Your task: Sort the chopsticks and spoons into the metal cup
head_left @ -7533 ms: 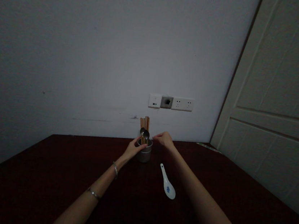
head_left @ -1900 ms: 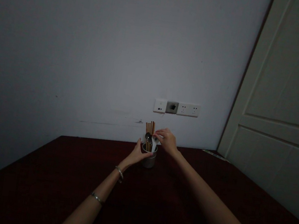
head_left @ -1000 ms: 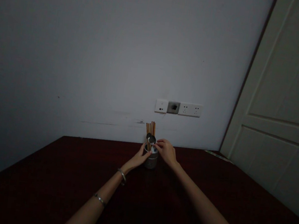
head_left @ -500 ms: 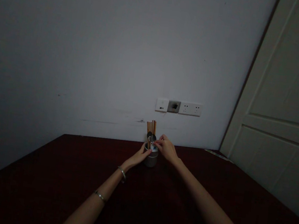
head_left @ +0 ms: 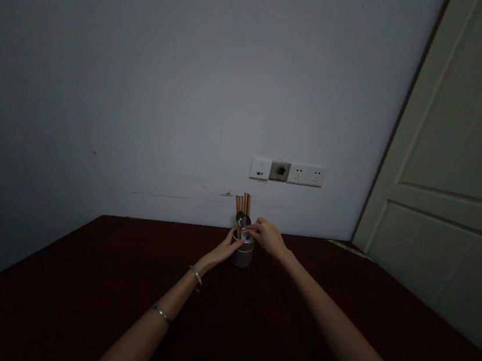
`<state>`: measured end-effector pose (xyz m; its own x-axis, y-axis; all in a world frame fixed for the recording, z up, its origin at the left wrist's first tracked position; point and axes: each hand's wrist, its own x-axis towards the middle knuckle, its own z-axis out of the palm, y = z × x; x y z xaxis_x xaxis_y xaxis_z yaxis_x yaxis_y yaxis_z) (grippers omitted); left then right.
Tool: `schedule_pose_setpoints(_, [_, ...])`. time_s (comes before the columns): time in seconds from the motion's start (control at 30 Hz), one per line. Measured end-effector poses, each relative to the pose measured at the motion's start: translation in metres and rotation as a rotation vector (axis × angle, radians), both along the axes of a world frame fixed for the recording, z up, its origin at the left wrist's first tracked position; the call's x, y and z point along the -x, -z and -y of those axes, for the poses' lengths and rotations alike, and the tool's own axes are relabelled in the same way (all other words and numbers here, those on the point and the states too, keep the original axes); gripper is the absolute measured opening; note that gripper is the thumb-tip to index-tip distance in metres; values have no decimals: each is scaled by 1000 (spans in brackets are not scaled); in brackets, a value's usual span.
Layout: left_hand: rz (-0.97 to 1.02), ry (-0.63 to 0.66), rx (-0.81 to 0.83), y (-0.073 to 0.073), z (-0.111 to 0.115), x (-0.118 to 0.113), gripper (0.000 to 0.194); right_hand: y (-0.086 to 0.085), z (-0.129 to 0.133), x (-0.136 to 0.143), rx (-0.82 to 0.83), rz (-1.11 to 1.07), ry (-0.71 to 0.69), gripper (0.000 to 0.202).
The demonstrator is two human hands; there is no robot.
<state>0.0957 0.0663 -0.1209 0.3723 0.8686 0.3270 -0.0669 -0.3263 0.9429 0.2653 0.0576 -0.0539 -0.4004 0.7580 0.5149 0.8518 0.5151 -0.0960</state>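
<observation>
A grey cylindrical utensil holder point(head_left: 242, 258) stands upright on the dark red table. My left hand point(head_left: 224, 250) is wrapped around its left side, with the thumb near the rim. Several wooden chopsticks point(head_left: 244, 204) rise out of the holder, leaning slightly left. In front of them, two metal spoons show bowl-up; the right one, a spoon point(head_left: 246, 221), is beside the fingertips of my right hand point(head_left: 266, 234). That hand is closed in a pinch at the spoon's neck, above the holder's right rim. The exact contact is small and dim.
The dark red table point(head_left: 124, 271) runs back to a pale wall. Sockets and a switch plate point(head_left: 286, 172) sit on the wall behind the holder. On the right, a light panelled door point(head_left: 453, 171) adjoins the table, and a thin strip point(head_left: 351, 249) lies near the back right corner.
The view has shifted very slightly. My right fingers remain pinched by the spoon, and my left hand still holds the utensil holder; both have barely moved.
</observation>
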Motion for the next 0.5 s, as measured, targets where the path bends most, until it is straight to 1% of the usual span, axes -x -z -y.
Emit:
schedule_pose_setpoints(0.07, [13, -10, 20, 0, 0, -1, 61, -1, 1, -1, -2, 2, -16, 32])
schedule_pose_setpoints(0.17, [40, -32, 8, 4, -3, -2, 58, -2, 0, -5, -17, -43, -16, 32])
schedule_pose_setpoints(0.3, [68, -55, 3, 7, -5, -1, 56, -2, -6, -13, -68, -236, -1, 31])
schedule_pose_setpoints(0.4, [70, -54, 51, 5, -4, -1, 57, 5, -10, -18, -83, -540, 3, 34])
schedule_pose_setpoints(0.47, [76, -59, 98, 3, -2, -1, 59, 14, -12, -17, -24, -841, 33, 40])
schedule_pose_setpoints(0.5, [82, -70, 120, 2, -1, -2, 60, 20, -12, -16, 35, -1008, 57, 42])
